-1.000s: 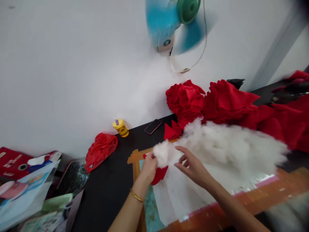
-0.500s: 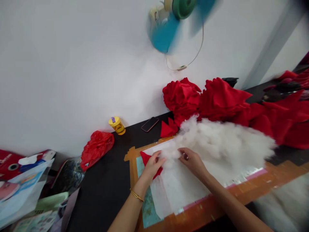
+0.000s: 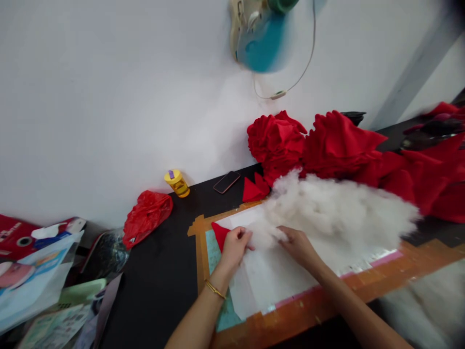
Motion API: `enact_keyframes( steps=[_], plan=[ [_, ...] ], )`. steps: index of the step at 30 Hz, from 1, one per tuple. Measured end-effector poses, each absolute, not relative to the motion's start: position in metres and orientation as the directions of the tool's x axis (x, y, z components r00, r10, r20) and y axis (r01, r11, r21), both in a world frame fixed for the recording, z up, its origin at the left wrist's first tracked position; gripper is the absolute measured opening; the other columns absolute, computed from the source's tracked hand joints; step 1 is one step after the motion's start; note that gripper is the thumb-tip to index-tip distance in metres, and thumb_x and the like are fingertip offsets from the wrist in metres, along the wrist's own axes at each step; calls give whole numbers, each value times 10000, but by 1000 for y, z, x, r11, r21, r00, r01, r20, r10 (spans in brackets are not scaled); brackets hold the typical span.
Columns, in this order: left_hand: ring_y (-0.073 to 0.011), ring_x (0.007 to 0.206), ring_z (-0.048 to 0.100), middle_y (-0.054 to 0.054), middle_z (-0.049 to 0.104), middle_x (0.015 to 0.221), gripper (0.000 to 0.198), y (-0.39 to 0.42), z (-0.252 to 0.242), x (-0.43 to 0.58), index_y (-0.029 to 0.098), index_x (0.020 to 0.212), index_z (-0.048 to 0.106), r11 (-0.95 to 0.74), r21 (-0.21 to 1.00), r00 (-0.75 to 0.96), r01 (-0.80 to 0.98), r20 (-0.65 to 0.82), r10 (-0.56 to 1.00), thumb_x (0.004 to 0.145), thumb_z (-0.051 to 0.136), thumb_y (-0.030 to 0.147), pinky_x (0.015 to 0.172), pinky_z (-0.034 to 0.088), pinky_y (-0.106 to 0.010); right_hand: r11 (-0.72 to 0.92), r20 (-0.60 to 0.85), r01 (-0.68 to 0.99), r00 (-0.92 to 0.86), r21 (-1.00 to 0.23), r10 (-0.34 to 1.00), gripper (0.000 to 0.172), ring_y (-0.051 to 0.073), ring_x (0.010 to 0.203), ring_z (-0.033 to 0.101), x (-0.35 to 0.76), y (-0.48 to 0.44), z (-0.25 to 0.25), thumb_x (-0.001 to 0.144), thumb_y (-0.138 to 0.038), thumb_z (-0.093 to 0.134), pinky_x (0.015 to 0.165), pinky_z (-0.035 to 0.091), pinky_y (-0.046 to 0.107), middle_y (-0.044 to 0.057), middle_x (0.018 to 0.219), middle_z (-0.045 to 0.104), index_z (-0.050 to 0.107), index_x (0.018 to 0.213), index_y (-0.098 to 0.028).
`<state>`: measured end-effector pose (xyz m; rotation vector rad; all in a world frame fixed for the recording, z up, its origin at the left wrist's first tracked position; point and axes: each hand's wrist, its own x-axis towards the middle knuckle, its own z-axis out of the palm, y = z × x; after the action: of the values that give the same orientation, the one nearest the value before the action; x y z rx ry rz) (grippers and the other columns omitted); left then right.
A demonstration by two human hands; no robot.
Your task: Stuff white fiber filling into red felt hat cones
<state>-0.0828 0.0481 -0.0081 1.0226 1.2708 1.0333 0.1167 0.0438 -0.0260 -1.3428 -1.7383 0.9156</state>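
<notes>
A thin tuft of white fibre stuffing (image 3: 264, 235) stretches between my two hands above a white sheet (image 3: 276, 286). My left hand (image 3: 234, 249) pinches its left end with thumb and fingers. From behind that hand a red fabric piece (image 3: 220, 234) sticks out, mostly hidden; I cannot tell whether the hand also grips it. On the other end, the fingers of my right hand (image 3: 298, 247) are closed. A big fluffy heap of the same stuffing (image 3: 341, 206) lies just beyond and to the right.
Stacks of red fabric pieces (image 3: 278, 140) line the wall side. A phone (image 3: 227, 182), a yellow-lidded jar (image 3: 177, 183) and a red plastic bag (image 3: 148, 216) stand left of them on the black table (image 3: 156, 286). A wall fan (image 3: 263, 43) spins above. More stuffing (image 3: 432, 305) shows at lower right.
My right hand has shifted slightly right, and the tuft between the hands looks more drawn out. Less of the red piece shows by my left hand. The view has tilted slightly down.
</notes>
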Motion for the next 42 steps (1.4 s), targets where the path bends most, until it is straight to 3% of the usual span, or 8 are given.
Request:
enact_keyframes(
  steps=[6, 12, 18, 23, 28, 33, 36, 42],
  plan=[
    [-92, 509, 556, 56, 515, 622, 348, 52, -6, -105, 163, 677, 567, 286, 956, -2, -72, -287, 958, 643, 785, 432, 489, 440, -203, 66, 0, 480, -137, -875, 991, 262, 215, 684, 635, 129, 54, -29, 752, -243, 504, 640, 504, 307, 25, 757, 702, 701, 914, -184],
    [-116, 600, 580, -1, 583, 721, 385, 44, -12, -83, 152, 799, 592, 322, 929, 25, -185, -323, 946, 672, 750, 479, 528, 522, -238, 250, 164, 302, -285, -920, 944, 825, 221, 1060, 608, 109, 42, -19, 800, -384, 657, 774, 560, 335, 165, 1449, 454, 273, 1514, -232],
    [-165, 745, 587, -78, 623, 898, 442, 32, -5, -72, 114, 1000, 649, 310, 932, 130, -187, -290, 948, 677, 763, 393, 579, 544, -270, 200, 179, 305, -97, -931, 979, 202, 207, 784, 639, 84, 45, -22, 829, -300, 523, 712, 518, 312, 57, 853, 713, 676, 894, -184],
    [-192, 953, 586, -115, 566, 1262, 749, 31, 1, -78, 218, 1308, 502, 70, 991, 76, 112, -79, 994, 623, 805, 204, 784, 515, -287, 44, 46, 251, 0, -967, 999, 262, 209, 714, 646, 78, 47, -18, 816, -421, 564, 641, 511, 288, 34, 783, 712, 653, 871, -181],
    [-212, 910, 566, -52, 658, 931, 202, 35, -2, -75, 181, 894, 679, -63, 928, 48, 367, 49, 998, 713, 617, 114, 873, 433, -317, 28, -1, 226, -127, -974, 992, 321, 162, 567, 569, 76, 44, -14, 846, -475, 542, 535, 462, 262, -10, 671, 621, 591, 995, -195],
    [-144, 605, 496, 6, 616, 692, 246, 38, -14, -90, 168, 919, 704, 40, 955, 67, 293, -62, 996, 766, 512, 169, 580, 388, -240, 153, 138, 217, -80, -964, 987, 282, 135, 597, 510, 91, 47, -17, 828, -477, 597, 545, 435, 249, 9, 723, 579, 591, 765, -202],
    [-132, 583, 506, 8, 635, 708, 263, 39, -14, -97, 160, 973, 689, 76, 972, 142, 221, -109, 984, 777, 524, 219, 539, 385, -221, 202, 195, 225, -52, -953, 979, 326, 157, 756, 578, 96, 52, -17, 770, -423, 678, 602, 479, 260, 76, 1056, 625, 623, 1012, -211],
    [-163, 781, 614, -54, 678, 987, 514, 34, -5, -96, 199, 1233, 541, 115, 993, 179, -1, -113, 977, 751, 672, 323, 681, 482, -235, 112, 75, 188, -192, -976, 978, 218, 144, 592, 539, 87, 50, -12, 834, -379, 562, 560, 429, 247, -13, 663, 601, 666, 858, -189]
  ],
)
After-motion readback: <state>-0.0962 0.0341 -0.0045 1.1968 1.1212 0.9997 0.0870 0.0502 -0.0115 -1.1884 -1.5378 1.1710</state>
